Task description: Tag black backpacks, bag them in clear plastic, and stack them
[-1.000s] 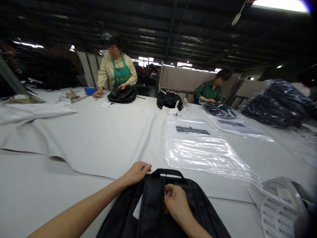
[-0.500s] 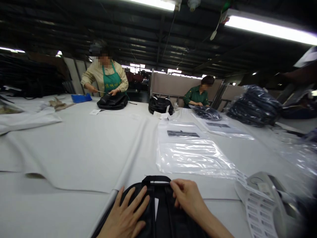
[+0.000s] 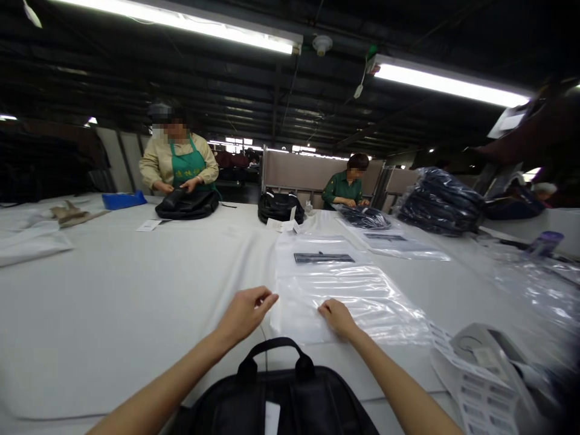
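A black backpack (image 3: 290, 393) with a top carry handle lies at the near edge, a white tag (image 3: 272, 417) on it. Beyond it, a clear plastic bag (image 3: 326, 290) with a dark printed strip lies flat on the table. My left hand (image 3: 248, 308) hovers by the bag's left edge, its fingers curled and the thumb close to them; whether anything is between them is hidden. On the bag's near part, my right hand (image 3: 336, 317) has its fingertips pinched together at the film. Neither hand touches the backpack.
On the right stand a grey device (image 3: 493, 350) and a strip of printed labels (image 3: 480, 386). Across the white table, two people handle bags. Another black bag (image 3: 278, 207), a blue holder (image 3: 123, 200) and a pile of plastic-wrapped bags (image 3: 439, 202) are farther off.
Both hands have left the black backpack and moved forward to the clear plastic bag. The backpack's handle now stands up by itself. The camera view has tilted upward and shifted right.
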`<state>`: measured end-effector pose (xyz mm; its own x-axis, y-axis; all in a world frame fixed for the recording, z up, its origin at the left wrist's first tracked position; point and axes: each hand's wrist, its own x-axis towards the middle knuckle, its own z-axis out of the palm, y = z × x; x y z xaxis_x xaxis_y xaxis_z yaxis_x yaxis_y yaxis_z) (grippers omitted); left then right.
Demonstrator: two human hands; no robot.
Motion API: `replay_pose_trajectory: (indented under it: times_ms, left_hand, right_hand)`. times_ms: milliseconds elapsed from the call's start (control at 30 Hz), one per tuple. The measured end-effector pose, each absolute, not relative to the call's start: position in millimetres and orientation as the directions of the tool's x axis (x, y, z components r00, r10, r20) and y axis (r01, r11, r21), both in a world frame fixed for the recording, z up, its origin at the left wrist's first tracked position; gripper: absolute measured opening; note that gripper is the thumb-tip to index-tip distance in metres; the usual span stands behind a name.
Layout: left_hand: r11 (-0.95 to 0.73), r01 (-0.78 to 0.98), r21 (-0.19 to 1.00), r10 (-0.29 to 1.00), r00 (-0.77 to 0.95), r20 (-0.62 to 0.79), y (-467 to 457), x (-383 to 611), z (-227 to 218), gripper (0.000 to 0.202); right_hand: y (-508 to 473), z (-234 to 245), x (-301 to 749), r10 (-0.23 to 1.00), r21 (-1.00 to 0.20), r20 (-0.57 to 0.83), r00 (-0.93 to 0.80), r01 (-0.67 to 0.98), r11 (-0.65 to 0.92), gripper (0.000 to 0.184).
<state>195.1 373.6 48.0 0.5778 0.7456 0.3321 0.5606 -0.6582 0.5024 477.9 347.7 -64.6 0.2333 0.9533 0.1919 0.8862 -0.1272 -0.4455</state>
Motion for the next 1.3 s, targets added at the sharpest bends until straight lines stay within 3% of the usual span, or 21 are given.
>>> replay_pose_trajectory:
  times_ms: [100,233,400,467,500,600,700,800,933,1033,1167,1300]
  left_hand:
    - [-0.726,0.566,0.391,0.685,0.651,0.328,401,239,39,0.045]
    - [-0.797,0.559,0.230,0.602,0.700,0.384,404,293,34,0.083]
    - [-0.852,0.522,0.031,0.486,0.768,0.417,405,320,43,0.076]
    - [-0.867,0.496,-0.044,0.459,0.830,0.315,412,319,42,0.073]
    - [-0.864,0.499,-0.062,0.472,0.848,0.242,416,316,39,0.060]
    - [-0.815,0.578,-0.021,0.575,0.813,0.090,429,306,26,0.005]
    - [-0.771,0.635,0.057,0.637,0.766,0.087,437,295,14,0.012]
    - [-0.750,0.646,0.146,0.661,0.741,0.117,441,288,9,0.013]
    - [-0.741,0.610,0.279,0.656,0.747,0.107,444,282,7,0.031]
    - [-0.723,0.579,0.377,0.651,0.753,0.093,447,278,5,0.028]
    - [-0.680,0.584,0.442,0.674,0.736,0.063,449,281,-2,0.014]
    - [-0.620,0.657,0.428,0.757,0.646,0.104,447,288,-9,0.004]
  right_hand:
    - [358,-63,488,0.954,-0.397,0.211,0.214,0.911,-0.116,0.030]
    - [368,-62,492,0.944,-0.347,0.278,0.176,0.935,-0.072,0.029]
    - [373,-65,482,0.928,-0.341,0.365,0.081,0.939,0.052,0.021]
    - [373,-64,479,0.918,-0.353,0.395,0.033,0.928,0.118,0.023]
    - [371,-63,478,0.914,-0.357,0.406,0.006,0.921,0.152,0.024]
    - [364,-57,476,0.908,-0.365,0.409,-0.089,0.897,0.252,0.024]
    - [358,-52,475,0.906,-0.387,0.399,-0.142,0.870,0.307,0.018]
    - [359,-49,475,0.914,-0.443,0.399,-0.071,0.858,0.260,0.013]
    - [366,-47,479,0.927,-0.541,0.370,0.055,0.824,0.167,0.023]
    - [369,-48,481,0.932,-0.575,0.357,0.066,0.802,0.163,0.029]
    - [369,-49,478,0.920,-0.544,0.383,0.081,0.825,0.154,0.028]
    - [368,-50,472,0.895,-0.425,0.446,0.020,0.885,0.192,0.021]
